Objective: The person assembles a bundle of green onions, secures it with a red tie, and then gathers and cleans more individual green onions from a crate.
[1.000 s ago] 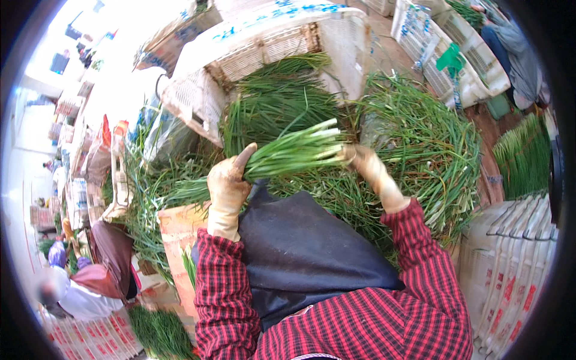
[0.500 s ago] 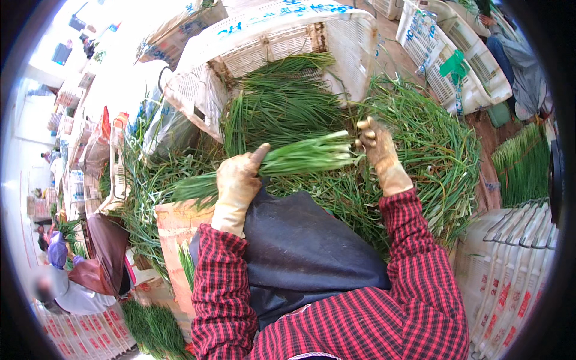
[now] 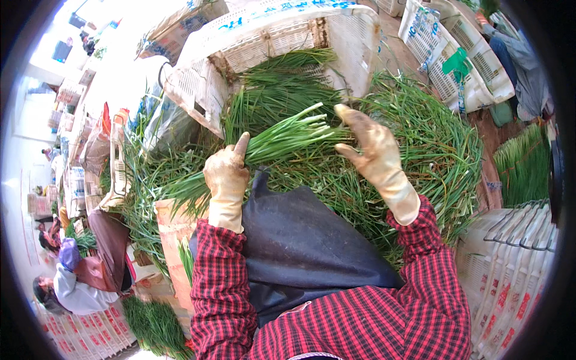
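Green-onion bundle (image 3: 282, 139) is clamped at its middle by the gloved left hand (image 3: 227, 177), above the loose pile (image 3: 420, 150). At three o'clock, the right hand (image 3: 369, 150) has opened, fingers spread wide against the bundle's pale ends, evening them.

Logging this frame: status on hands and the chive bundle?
Left hand shut on chive bundle. Right hand open, touching bundle's pale ends. Loose chive pile beneath; nothing blocking.
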`<state>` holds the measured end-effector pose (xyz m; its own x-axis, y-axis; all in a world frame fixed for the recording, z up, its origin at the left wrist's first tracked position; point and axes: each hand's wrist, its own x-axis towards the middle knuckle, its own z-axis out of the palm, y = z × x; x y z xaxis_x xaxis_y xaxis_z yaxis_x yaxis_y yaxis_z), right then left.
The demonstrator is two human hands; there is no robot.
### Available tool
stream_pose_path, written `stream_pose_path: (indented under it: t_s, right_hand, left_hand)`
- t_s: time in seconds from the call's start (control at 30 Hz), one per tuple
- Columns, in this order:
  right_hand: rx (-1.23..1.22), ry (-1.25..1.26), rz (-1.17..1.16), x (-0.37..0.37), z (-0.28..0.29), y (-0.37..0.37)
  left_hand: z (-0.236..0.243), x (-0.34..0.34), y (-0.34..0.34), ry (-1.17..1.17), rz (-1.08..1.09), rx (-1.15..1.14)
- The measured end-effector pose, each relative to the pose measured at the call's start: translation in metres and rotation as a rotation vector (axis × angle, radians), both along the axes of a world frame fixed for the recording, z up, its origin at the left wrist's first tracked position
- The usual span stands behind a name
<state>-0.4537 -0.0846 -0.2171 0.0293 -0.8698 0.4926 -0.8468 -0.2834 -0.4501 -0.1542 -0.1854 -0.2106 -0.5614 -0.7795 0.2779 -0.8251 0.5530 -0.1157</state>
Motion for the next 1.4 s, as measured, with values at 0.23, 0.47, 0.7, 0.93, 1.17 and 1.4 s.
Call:
stream_pose_path:
  t_s: [0.23, 0.47, 0.7, 0.93, 1.17, 1.4]
  right_hand:
    - [-0.106, 0.344, -0.084, 0.008, -0.028, -0.001]
    - [0.308, -0.754, -0.309, -0.014, -0.079, 0.047]
    - [1.204, 0.237, -0.123, 0.016, -0.122, 0.074]
    - [0.087, -0.507, -0.018, 0.018, 0.004, 0.004]
    - [0.46, -0.514, -0.05, 0.067, 0.051, -0.049]
    - [1.155, -0.528, 0.77, 0.109, 0.065, -0.006]
  left_hand:
    - [0.001, -0.007, 0.0, 0.014, -0.061, -0.007]
    - [-0.01, 0.008, -0.006, 0.655, 0.056, 0.115]
    - [0.016, 0.002, -0.006, 1.365, 0.302, 1.181]
    - [0.016, -0.004, -0.003, 1.307, 0.368, 1.179]
    - [0.014, -0.019, -0.002, 1.151, 0.352, 1.171]
    - [0.007, -0.007, -0.004, 1.18, 0.369, 1.187]
